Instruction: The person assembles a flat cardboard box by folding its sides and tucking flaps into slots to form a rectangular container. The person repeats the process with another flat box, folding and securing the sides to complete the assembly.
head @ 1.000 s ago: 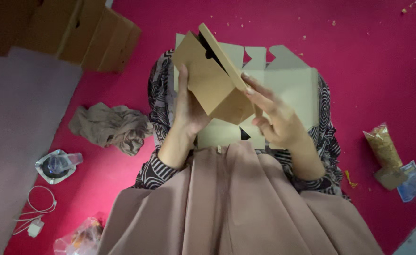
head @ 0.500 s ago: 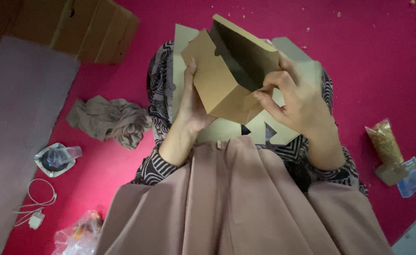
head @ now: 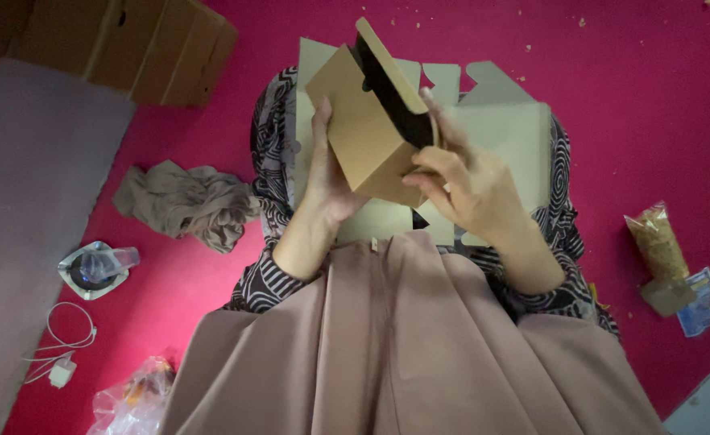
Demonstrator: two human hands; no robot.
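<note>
A half-folded brown cardboard box [head: 363,129] is held up over my lap. My left hand [head: 327,181] grips its left panel, thumb on the face. My right hand [head: 463,181] holds the right side of the box, fingers pressing its raised flap [head: 387,68] inward so the dark inside barely shows. Under the box, a flat pale cardboard blank [head: 504,137] with cut tabs lies across my patterned-sleeved knees.
On the magenta carpet lie a crumpled beige cloth [head: 186,205], a small foil tray with a plastic piece [head: 93,270], a white cable [head: 61,346], a plastic bag [head: 133,399] and snack packets [head: 669,258]. Brown cartons [head: 161,52] stand at top left beside a grey mat [head: 24,217].
The box was opened wide half a second ago, showing its dark inside. Now my right hand has pushed the flap back toward shut and shifted left along the box's edge.
</note>
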